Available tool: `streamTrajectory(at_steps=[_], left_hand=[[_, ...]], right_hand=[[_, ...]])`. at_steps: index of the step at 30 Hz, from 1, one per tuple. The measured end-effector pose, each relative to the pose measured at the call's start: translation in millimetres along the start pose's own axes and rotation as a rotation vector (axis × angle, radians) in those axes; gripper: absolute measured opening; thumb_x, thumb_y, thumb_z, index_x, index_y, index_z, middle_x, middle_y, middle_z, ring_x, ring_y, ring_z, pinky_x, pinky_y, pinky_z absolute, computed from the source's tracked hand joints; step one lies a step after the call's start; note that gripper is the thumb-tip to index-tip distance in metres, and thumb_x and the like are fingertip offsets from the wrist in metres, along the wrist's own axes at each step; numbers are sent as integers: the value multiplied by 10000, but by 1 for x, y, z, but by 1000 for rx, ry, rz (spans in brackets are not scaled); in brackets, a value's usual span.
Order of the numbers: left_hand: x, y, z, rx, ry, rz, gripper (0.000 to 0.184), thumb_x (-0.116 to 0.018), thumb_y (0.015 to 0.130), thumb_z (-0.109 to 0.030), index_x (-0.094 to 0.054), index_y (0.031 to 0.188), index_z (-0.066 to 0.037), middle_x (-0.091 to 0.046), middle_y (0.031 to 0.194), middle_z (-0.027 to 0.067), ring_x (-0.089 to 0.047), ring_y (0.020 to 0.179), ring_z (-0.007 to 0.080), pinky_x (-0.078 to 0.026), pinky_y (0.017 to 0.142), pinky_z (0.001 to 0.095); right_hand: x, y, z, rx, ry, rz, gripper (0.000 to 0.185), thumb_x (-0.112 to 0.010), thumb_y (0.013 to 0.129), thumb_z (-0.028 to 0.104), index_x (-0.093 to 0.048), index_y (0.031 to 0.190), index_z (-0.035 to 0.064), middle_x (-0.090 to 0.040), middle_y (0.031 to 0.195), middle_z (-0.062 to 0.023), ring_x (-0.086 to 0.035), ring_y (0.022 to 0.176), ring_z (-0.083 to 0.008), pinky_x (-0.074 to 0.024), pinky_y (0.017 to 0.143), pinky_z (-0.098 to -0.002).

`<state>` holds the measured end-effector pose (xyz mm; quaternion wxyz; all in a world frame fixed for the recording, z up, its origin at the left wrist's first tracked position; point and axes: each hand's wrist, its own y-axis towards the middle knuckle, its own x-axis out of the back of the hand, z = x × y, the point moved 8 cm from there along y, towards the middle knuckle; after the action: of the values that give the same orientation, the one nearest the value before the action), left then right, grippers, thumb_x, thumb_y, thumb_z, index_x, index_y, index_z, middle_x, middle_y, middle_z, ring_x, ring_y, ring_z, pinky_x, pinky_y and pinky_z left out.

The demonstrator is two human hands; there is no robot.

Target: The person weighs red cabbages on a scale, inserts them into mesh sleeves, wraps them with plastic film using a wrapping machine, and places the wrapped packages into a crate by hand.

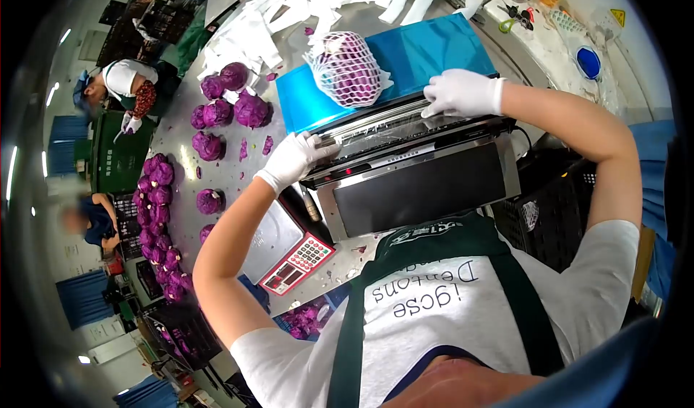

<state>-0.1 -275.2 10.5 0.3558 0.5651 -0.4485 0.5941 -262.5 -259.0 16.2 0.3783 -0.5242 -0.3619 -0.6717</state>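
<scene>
cool, bright light filled the room, with ceiling lights (11,173) burning out to white streaks at the far left. the steel table (249,173) carried a soft glare, the blue panel (434,50) a glossy sheen, and the crate (553,216) at right sank into shadow. the middle was fairly crisp; a background person's head (74,220) was blurred. lines bowed toward the edges, and black swallowed the corners.

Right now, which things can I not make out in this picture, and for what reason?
In the head view:
Netted cabbage: its underside, hidden by its own bulk.
Left hand: its palm, turned away.
Scale: its reading, too small and blurred.
Lone cabbage: partly covered by the left forearm.
Purple pieces: partly covered by the shirt.
</scene>
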Motion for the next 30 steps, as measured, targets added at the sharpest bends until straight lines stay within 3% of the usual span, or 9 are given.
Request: streamTrajectory(at_steps=[6, 10, 12, 16, 17, 20, 22, 25, 30], left_hand=[[-16, -7, 22, 354, -361, -108, 250, -676, 769, -111, -719, 999, -200, -592, 786, 32, -550, 792, 252, -452, 713, 354], [13, -37, 6, 417, -349, -217, 131, -641, 840, -79, -703, 956, -83, -668, 908, 100, -623, 854, 271, -501, 763, 357], [68, -58, 6, 595, -891, -375, 93, -596, 898, -52, -676, 917, -9, -683, 831, 102, -653, 746, 175, -512, 664, 283], [179, -63, 53, 442, -1032, -1227, 98, -498, 976, -87, -554, 964, -7, -661, 857, 128, -629, 744, 172, -494, 709, 292], [191, -58, 75, 568, -529, -1275, 111, -507, 955, -41, -600, 985, 11, -611, 807, 44, -605, 731, 135, -483, 675, 269], [117, 23, 141, 476, -143, -717, 302, -562, 859, -26, -581, 1159, -57, -637, 912, 173, -642, 841, 234, -500, 704, 353], [36, 60, 154, 532, -94, -101, 460, -515, 788, -19, -514, 1245, -75, -613, 1085, 193, -592, 1005, 364, -490, 844, 448], [6, 67, 84, 359, -312, -330, 875, -631, 787, -141, -133, 1490, 10, -407, 1379, 282, -446, 1260, 369, -265, 1116, 445], [8, 71, 68, 624, -633, -432, 1056, -753, 734, -265, -62, 1494, -20, -430, 1285, 273, -504, 1157, 412, -438, 972, 429]], right_hand=[[-24, -6, -24, -318, 255, 23, 113, -658, 795, 167, -725, 880, 136, -643, 828, -86, -628, 807, -293, -494, 699, -398], [26, -22, 22, -347, 381, 81, 112, -615, 853, 153, -711, 846, 95, -688, 803, -93, -662, 748, -256, -514, 701, -361], [73, -24, 34, -526, 838, 226, 177, -584, 905, 184, -694, 865, 51, -696, 768, -78, -661, 684, -190, -515, 667, -315], [205, 1, -14, -340, 846, -551, 199, -537, 941, 135, -637, 1062, 14, -705, 902, -60, -665, 832, -130, -526, 733, -275], [211, 16, -42, -256, 807, -712, 234, -523, 935, 112, -601, 1129, 7, -687, 988, -104, -663, 902, -174, -515, 809, -307], [132, 57, -121, -270, 174, -684, 454, -484, 934, 98, -409, 1377, 32, -548, 1289, -211, -601, 1103, -247, -464, 966, -327], [49, 66, -139, -691, 349, -82, 560, -448, 891, 19, -312, 1434, 17, -467, 1341, -284, -478, 1236, -393, -386, 1058, -393], [-13, 63, -100, -421, 508, -241, 725, -523, 860, 22, -160, 1487, 28, -313, 1454, -287, -380, 1319, -392, -325, 1104, -397], [-14, 91, -78, -393, 480, -427, 957, -697, 747, 38, -114, 1506, 55, -122, 1547, -239, -213, 1416, -381, -193, 1173, -383]])
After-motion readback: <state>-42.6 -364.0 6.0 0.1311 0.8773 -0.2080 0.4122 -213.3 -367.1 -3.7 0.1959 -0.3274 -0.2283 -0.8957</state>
